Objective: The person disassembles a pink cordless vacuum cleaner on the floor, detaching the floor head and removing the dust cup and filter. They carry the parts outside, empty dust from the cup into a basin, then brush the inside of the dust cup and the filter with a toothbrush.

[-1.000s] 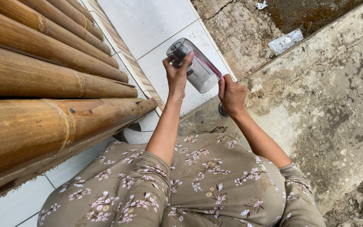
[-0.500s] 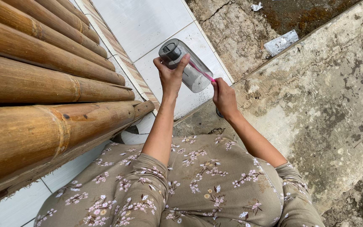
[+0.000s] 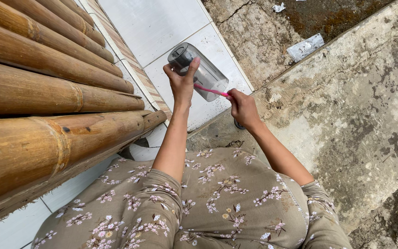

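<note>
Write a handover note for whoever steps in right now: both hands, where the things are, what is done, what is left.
Left hand: grips the clear plastic container, held tilted in the air over the white tiled floor, open end toward the right hand.
Right hand: holds the pink brush by its handle, the far end inside the container's opening.
Around: bamboo poles on the left, concrete ledge on the right, a crumpled wrapper on the dirt beyond.
Done: brush is inside the container.
Left: cannot tell how clean the inside is; check it. Nothing has been set down.
</note>
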